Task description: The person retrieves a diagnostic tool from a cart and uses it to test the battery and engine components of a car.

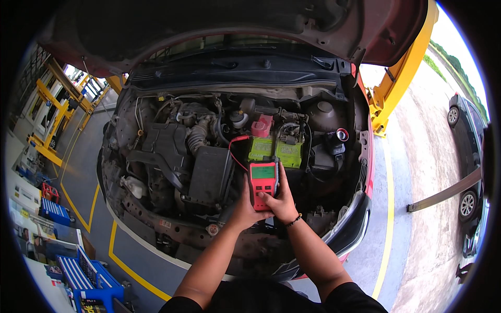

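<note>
Both my hands hold a red and black handheld battery tester (264,189) with a lit green screen, over the front of an open engine bay. My left hand (244,206) grips its left side and lower end. My right hand (282,201) wraps the right side, its thumb lying over the lower buttons. Just beyond the tester sits a car battery (289,154) with a yellow-green top. A red clamp (240,139) is at the battery's left side, its red lead running down toward the tester. A red terminal cover (262,125) stands behind it.
The raised hood (209,26) overhangs the far side. Left of the battery are the black air filter box (210,175) and engine cover (166,143). Yellow lift posts (404,68) flank the car, with a lift arm (443,190) at right. Blue racks (88,276) stand lower left.
</note>
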`<state>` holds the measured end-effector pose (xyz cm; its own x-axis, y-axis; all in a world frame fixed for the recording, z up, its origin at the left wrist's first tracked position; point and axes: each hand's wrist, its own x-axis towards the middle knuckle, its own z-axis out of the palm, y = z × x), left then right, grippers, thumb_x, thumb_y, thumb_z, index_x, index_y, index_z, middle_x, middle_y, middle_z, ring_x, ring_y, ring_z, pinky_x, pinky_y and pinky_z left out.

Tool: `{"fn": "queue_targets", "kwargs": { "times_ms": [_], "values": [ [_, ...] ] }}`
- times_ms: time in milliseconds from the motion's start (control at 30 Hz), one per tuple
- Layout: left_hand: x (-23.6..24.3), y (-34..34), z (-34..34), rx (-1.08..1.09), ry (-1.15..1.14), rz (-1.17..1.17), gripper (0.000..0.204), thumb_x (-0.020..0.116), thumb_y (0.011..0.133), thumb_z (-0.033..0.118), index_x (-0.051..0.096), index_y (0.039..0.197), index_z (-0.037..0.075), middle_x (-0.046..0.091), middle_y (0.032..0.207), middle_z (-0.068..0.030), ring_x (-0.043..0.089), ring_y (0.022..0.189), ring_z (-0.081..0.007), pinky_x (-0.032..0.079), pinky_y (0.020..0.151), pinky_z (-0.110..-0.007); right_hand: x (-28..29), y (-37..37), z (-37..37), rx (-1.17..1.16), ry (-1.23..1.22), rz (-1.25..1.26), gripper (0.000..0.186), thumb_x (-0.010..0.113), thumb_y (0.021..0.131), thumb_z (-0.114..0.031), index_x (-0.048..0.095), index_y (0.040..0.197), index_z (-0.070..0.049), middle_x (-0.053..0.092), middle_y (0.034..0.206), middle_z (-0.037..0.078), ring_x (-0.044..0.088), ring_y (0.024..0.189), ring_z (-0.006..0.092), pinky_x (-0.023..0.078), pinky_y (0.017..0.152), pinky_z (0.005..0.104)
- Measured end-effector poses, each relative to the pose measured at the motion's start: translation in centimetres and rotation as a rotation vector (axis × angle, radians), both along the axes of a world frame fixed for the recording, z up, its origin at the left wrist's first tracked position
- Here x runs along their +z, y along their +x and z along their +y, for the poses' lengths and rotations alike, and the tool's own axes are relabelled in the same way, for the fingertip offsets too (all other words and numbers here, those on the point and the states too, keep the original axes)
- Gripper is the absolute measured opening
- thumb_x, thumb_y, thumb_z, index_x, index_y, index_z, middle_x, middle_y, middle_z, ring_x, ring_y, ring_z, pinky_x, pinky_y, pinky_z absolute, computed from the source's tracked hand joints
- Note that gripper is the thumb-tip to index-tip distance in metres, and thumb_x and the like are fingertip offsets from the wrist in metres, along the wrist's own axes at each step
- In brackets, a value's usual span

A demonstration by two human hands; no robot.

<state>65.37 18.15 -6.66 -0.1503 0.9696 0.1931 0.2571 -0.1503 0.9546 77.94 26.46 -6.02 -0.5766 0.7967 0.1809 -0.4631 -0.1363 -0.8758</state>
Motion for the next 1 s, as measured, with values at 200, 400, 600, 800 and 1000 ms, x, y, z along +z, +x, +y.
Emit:
{"fn": "queue_targets", "kwargs": {
  "times_ms": [200,400,600,800,1000],
  "values": [
    [-0.2,0.0,-0.2,0.025,-0.006,0.019,0.137,0.09,0.069,0.012,-0.017,0.154,0.009,0.042,0.146,-0.0163,0.05,0.128,-0.0251,0.044,0.105,-0.04,-0.1,0.0,0.1,0.001,0.006,-0.009,0.101,0.069,0.085,0.004,0.0,0.158,-0.006,0.045,0.141,0.017,0.053,0.121,0.0187,0.046,0.101,0.0336],
    [0.4,0.5,0.0,0.053,-0.029,-0.1,0.132,0.09,0.061,0.005,-0.002,0.156,0.006,0.041,0.147,-0.0165,0.046,0.132,-0.0273,0.041,0.107,-0.041,-0.2,0.1,0.0,-0.01,-0.01,-0.013,0.1,0.069,0.085,0.006,0.001,0.158,-0.007,0.047,0.139,0.016,0.054,0.12,0.018,0.047,0.1,0.0324],
    [0.7,0.5,0.2,0.027,0.006,-0.087,0.134,0.09,0.065,0.01,-0.007,0.156,0.008,0.042,0.146,-0.0159,0.049,0.13,-0.026,0.043,0.106,-0.04,-0.2,0.0,0.1,-0.019,0.003,-0.004,0.099,0.067,0.085,0.008,0.002,0.158,-0.007,0.048,0.139,0.015,0.054,0.119,0.0175,0.047,0.1,0.032],
    [0.2,0.4,0.1,0.029,0.025,-0.008,0.134,0.09,0.068,0.012,-0.011,0.156,0.01,0.043,0.146,-0.0162,0.05,0.129,-0.0261,0.044,0.105,-0.04,-0.2,0.0,0.1,-0.026,0.006,-0.006,0.098,0.065,0.086,0.01,0.002,0.158,-0.008,0.049,0.138,0.015,0.055,0.119,0.0172,0.047,0.1,0.032],
    [0.3,0.4,0.2,0.027,0.046,-0.014,0.133,0.09,0.068,0.011,-0.009,0.157,0.01,0.045,0.145,-0.0164,0.051,0.129,-0.0263,0.044,0.105,-0.04,0.1,0.0,-0.1,-0.033,-0.007,0.014,0.096,0.063,0.086,0.01,0.002,0.158,-0.008,0.05,0.136,0.015,0.056,0.117,0.017,0.048,0.098,0.0314]
  ]
}}
